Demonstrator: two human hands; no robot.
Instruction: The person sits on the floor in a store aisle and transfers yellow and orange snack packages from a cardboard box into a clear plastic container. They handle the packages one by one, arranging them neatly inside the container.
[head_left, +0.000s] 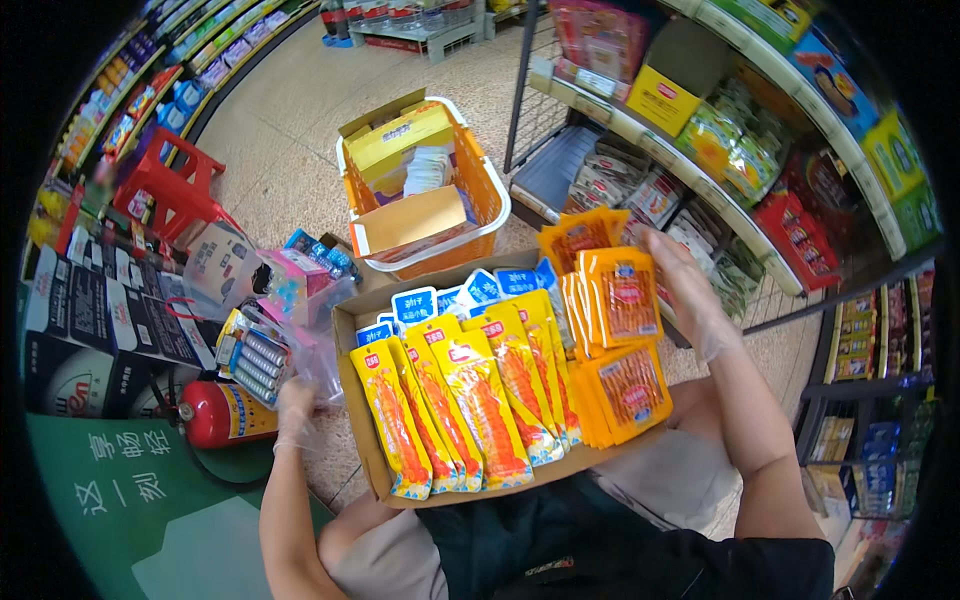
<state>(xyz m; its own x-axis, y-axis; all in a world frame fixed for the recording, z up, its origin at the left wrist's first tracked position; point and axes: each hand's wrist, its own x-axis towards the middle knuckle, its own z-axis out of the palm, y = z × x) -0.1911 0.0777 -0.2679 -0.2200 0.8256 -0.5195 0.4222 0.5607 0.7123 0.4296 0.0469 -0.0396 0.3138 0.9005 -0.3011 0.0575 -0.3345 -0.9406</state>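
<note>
A cardboard box (525, 482) rests across my lap, filled with snack packets. Long yellow packets (476, 420) stand slanted at its front left, with blue-and-white packets (415, 306) behind them. Orange packets (622, 296) are stacked in its right part. My right hand (679, 281) is beside the upper orange stack, palm facing it; whether the fingers touch the packets is unclear. My left hand (298, 405), in a clear plastic glove, is low at the box's left, close to a clear plastic bag (322, 360) and a packet of silvery rolls (255, 366). Its fingers are largely hidden.
An orange basket (480, 202) with a white rim holds opened cartons beyond the box. Shelves of packaged snacks (720, 165) rise at the right. A red fire extinguisher (217, 415), stacked dark cartons (82, 337) and a red plastic stool (169, 187) stand at the left.
</note>
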